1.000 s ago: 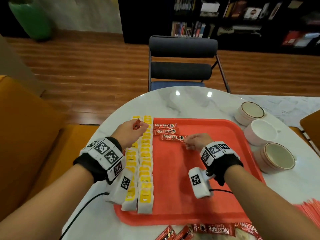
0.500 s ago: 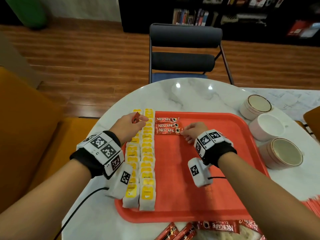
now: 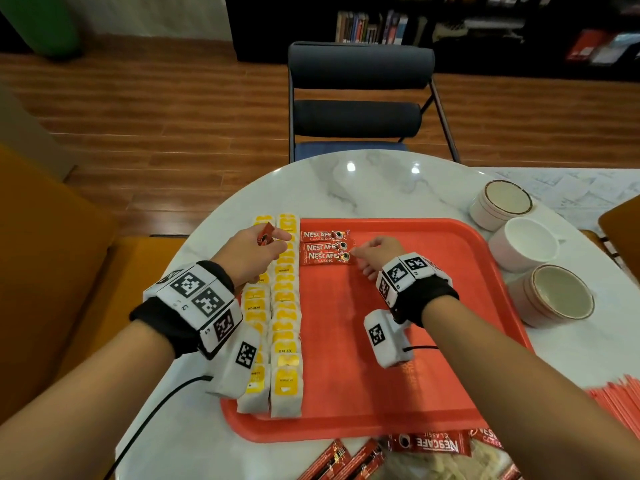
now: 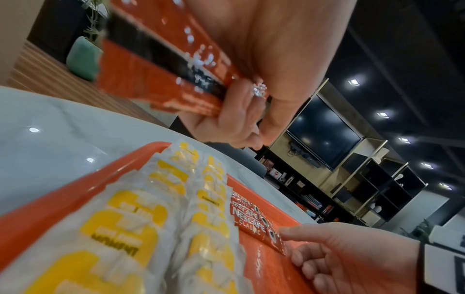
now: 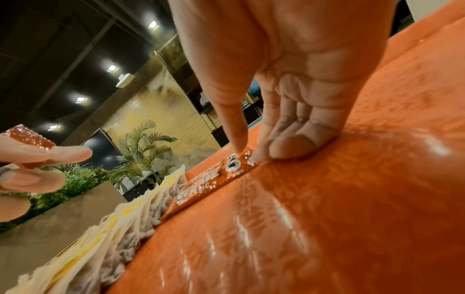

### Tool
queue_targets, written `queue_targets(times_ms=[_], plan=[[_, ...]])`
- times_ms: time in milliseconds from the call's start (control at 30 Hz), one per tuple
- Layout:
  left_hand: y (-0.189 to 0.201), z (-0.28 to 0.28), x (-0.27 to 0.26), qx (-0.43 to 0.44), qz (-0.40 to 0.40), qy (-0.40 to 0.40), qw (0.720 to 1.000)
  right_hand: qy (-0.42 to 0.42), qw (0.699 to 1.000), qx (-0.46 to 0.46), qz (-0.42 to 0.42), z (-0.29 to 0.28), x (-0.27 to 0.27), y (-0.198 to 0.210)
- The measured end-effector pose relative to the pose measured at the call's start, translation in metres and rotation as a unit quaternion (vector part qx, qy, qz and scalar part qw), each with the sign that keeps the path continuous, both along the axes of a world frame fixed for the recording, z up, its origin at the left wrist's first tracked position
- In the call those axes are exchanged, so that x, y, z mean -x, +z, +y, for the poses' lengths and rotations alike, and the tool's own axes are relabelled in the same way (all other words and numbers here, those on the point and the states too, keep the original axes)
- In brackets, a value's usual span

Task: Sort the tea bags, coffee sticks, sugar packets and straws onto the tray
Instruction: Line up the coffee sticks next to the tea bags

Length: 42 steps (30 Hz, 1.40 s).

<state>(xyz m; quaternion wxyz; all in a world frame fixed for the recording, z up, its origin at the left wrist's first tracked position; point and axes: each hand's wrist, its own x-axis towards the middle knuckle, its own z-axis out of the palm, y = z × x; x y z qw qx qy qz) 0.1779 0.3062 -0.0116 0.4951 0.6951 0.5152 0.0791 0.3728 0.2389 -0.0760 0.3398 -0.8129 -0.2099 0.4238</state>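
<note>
A red tray (image 3: 398,341) lies on the white marble table. Two columns of yellow-and-white tea bags (image 3: 285,306) (image 4: 130,228) fill its left side. Three red Nescafe coffee sticks lie stacked in a row at its far edge. My right hand (image 3: 374,254) (image 5: 249,155) rests on the tray and pinches the right end of the nearest coffee stick (image 3: 323,257) (image 5: 214,175) with thumb and forefinger. My left hand (image 3: 256,251) (image 4: 241,127) hovers over the far tea bags, gripping a small bundle of coffee sticks (image 3: 266,233) (image 4: 176,79).
Three cups (image 3: 523,244) stand in a line right of the tray. Loose coffee sticks (image 3: 429,445) lie by the table's near edge and a fan of red packets (image 3: 620,400) at the right. A dark chair (image 3: 356,98) faces the far side.
My right hand has slid the third coffee stick from a tilted lie up against the other two, now parallel. My left hand has kept its bundle in about the same place.
</note>
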Motion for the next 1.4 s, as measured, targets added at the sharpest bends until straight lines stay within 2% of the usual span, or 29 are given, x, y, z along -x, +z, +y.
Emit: queue_targets(times_ms=[167,300,433,500,600,667,767,967,1100,1267,1400], plan=[[0.0,0.001,-0.005,0.034,-0.001,0.004,0.999,-0.004,1.0,-0.018,-0.016,-0.002,0.003,-0.001],[0.0,0.0,-0.011,0.079,-0.045,0.016,0.996,-0.002,1.0,-0.018,-0.018,-0.003,0.003,-0.001],[0.006,-0.007,-0.01,0.114,-0.088,-0.034,0.989,-0.01,0.999,-0.041,-0.012,-0.005,0.002,0.002],[0.012,-0.013,-0.011,0.121,-0.067,-0.081,0.987,0.036,0.996,-0.08,-0.004,-0.009,0.004,0.013],[0.02,-0.026,-0.016,0.1,-0.013,-0.141,0.985,0.129,0.976,-0.144,0.101,-0.019,0.014,0.034],[0.021,-0.037,-0.021,0.104,-0.005,-0.16,0.982,0.17,0.962,-0.152,0.148,-0.028,0.022,0.042],[0.017,-0.048,-0.026,0.116,0.019,-0.174,0.978,0.187,0.961,-0.16,0.127,-0.038,0.024,0.045],[0.02,-0.06,-0.03,0.157,0.022,-0.159,0.974,0.134,0.968,-0.169,0.127,-0.062,0.005,0.045],[0.02,-0.055,-0.022,0.185,0.008,-0.095,0.978,0.094,0.967,-0.212,0.104,-0.079,-0.009,0.043],[0.019,-0.055,-0.012,0.158,-0.034,-0.082,0.983,0.116,0.969,-0.203,0.076,-0.087,-0.007,0.044],[0.015,-0.056,-0.014,0.092,-0.008,-0.061,0.994,0.087,0.971,-0.195,0.11,-0.084,-0.002,0.044]])
